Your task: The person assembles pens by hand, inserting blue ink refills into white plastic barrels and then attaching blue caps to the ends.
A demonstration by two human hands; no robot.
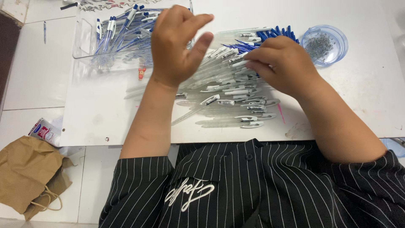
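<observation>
A heap of clear plastic pen barrels [230, 99] lies across the middle of the white table [97, 114]. My left hand [177, 44] hovers above the heap's left end, fingers loosely spread, nothing visible in it. My right hand [282, 63] rests on the heap's right side, fingertips curled down onto a clear barrel [240, 62]; whether it grips the barrel I cannot tell. Blue pen refills or caps [274, 33] lie just behind my right hand.
A clear plastic tray [84, 46] of finished blue and white pens stands at the back left. A round blue-tinted dish [325, 44] holds several small metal springs at the back right. A brown paper bag [27, 173] and a small carton [44, 131] lie on the tiled floor at left.
</observation>
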